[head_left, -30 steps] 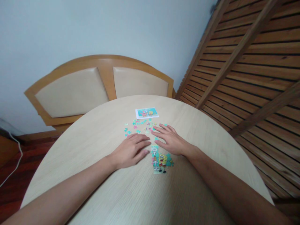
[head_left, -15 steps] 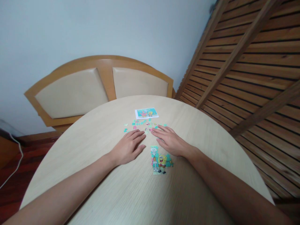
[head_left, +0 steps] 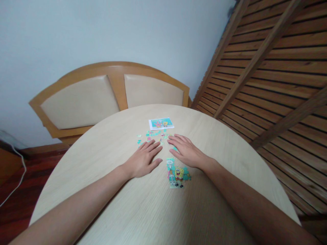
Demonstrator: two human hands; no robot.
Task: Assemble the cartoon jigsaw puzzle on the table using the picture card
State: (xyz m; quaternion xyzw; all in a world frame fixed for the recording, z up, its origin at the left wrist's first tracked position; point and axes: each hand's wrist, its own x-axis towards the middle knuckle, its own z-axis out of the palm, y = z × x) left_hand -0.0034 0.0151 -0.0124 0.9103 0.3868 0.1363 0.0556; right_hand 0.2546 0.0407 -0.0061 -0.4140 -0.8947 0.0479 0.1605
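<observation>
My left hand point(head_left: 144, 159) lies flat on the round wooden table point(head_left: 127, 211), fingers spread, holding nothing. My right hand point(head_left: 185, 151) also lies flat, fingers stretched toward the loose pieces. Between and just below the hands sits a partly joined cartoon puzzle section point(head_left: 176, 173). Several small loose puzzle pieces point(head_left: 153, 134), mostly teal and pink, are scattered beyond the fingertips; some lie under the hands. A small reference picture card point(head_left: 161, 123) rests farther back on the table.
A wooden bench back with two beige cushions point(head_left: 112, 93) stands behind the table against a pale wall. A slatted wooden wall point(head_left: 268, 75) runs along the right. A white cable point(head_left: 15, 183) trails on the dark floor at the left.
Both hands slid slightly over the loose pieces, the left fingers moving further away and the right hand drawing nearer the joined section. The view shifted a little.
</observation>
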